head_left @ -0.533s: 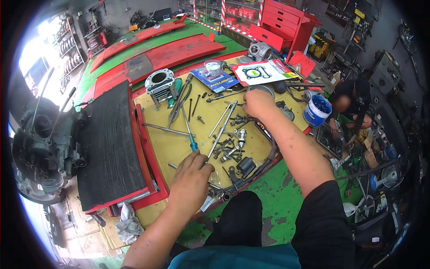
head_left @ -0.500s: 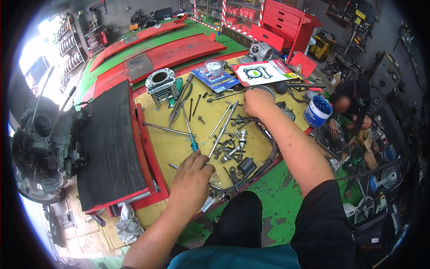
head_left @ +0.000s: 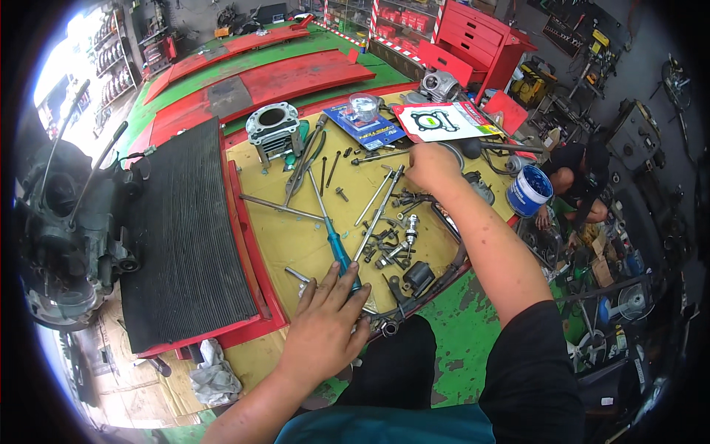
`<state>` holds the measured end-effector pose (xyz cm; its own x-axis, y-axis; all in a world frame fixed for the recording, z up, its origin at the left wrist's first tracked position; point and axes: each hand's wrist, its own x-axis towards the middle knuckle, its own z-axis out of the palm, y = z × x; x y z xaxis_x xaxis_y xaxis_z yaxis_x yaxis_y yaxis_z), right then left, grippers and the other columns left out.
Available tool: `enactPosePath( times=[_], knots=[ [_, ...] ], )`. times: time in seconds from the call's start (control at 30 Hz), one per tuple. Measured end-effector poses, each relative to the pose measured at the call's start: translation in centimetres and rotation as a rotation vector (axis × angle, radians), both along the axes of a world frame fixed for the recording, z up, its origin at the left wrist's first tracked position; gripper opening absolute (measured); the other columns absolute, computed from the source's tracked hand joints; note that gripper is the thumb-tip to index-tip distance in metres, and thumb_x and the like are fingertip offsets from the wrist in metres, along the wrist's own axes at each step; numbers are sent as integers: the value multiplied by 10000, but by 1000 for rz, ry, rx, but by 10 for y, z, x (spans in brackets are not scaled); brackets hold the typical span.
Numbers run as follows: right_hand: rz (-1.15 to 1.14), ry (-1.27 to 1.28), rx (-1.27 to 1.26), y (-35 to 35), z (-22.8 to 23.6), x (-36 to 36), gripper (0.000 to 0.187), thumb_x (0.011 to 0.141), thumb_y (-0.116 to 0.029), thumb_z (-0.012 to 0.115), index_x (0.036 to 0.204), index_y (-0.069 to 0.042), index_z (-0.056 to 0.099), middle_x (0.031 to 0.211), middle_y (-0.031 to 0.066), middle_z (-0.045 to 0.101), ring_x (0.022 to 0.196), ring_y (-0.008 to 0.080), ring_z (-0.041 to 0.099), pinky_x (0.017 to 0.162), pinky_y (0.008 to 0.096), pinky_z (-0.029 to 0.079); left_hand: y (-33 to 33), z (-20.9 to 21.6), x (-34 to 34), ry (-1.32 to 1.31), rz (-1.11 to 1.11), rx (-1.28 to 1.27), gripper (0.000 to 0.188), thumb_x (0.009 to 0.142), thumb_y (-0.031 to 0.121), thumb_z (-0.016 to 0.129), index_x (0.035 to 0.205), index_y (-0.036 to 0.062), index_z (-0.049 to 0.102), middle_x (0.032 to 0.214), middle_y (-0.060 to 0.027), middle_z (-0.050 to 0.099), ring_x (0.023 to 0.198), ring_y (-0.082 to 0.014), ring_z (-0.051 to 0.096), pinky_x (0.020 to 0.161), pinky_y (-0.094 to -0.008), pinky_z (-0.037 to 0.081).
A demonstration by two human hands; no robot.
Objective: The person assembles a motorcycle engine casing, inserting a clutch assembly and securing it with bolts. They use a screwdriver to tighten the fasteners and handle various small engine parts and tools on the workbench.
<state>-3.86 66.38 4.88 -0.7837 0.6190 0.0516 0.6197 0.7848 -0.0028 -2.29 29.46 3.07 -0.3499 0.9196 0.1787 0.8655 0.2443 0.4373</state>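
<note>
My left hand (head_left: 325, 322) lies palm down at the near edge of the cardboard-covered table, fingers spread. Its fingertips rest over the lower handle of a screwdriver (head_left: 338, 248) with a teal grip. My right hand (head_left: 433, 172) is closed at the far right of the table, beside a round grey rim (head_left: 452, 153). Its fingertips are hidden, so I cannot tell what they hold. Between my hands lie a long metal rod (head_left: 379, 213), small bolts and rocker parts, and a black block-shaped part (head_left: 419, 277). A T-handled tool (head_left: 279, 206) lies left of the screwdriver.
At the back stand an engine cylinder (head_left: 272, 126), a blue card pack (head_left: 370, 133), a white gasket sheet (head_left: 436, 120) and a cylinder head (head_left: 439, 86). A blue tub (head_left: 529, 191) sits at the right edge. A large engine (head_left: 70, 237) stands left; a person (head_left: 580, 174) crouches right.
My left hand has spread its fingers and moved slightly right and nearer, showing more of the screwdriver handle. My right hand stays closed in about the same place. The view has shifted slightly.
</note>
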Motion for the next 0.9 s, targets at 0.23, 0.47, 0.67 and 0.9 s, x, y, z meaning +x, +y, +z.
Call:
enactPosePath(
  times=[0.23, 0.47, 0.67, 0.9],
  knots=[
    [74, 450, -384, -28, 10, 51, 301, 820, -252, 808, 1024, -41, 744, 921, 191, 778, 895, 366, 754, 810, 457, 585, -6, -4, 3, 53, 69, -47, 550, 996, 410, 680, 1500, 201, 607, 1619, -261, 451, 1488, -440, 452, 1251, -622, 302],
    [401, 473, -256, -78, -21, 95, 195, 871, -116, 770, 1035, -38, 697, 932, 110, 766, 849, 312, 733, 761, 402, 571, -12, -12, 3, 33, 71, -107, 583, 1009, 416, 664, 1563, 279, 546, 1521, -268, 522, 1439, -427, 493, 1255, -636, 279],
    [446, 556, -353, -75, -19, 102, 176, 886, -82, 757, 1058, -42, 764, 976, 121, 740, 994, 323, 677, 913, 422, 537, -11, -7, 7, 53, 117, -95, 588, 987, 419, 691, 1543, 277, 566, 1563, -277, 470, 1476, -462, 435, 1242, -679, 263],
    [621, 392, -274, -71, -19, 92, 244, 890, -157, 777, 1105, -42, 773, 994, 108, 733, 1028, 331, 651, 927, 456, 526, -2, -11, 5, 78, 69, -98, 606, 969, 423, 708, 1536, 257, 571, 1644, -291, 370, 1504, -465, 395, 1226, -720, 235]
  ],
)
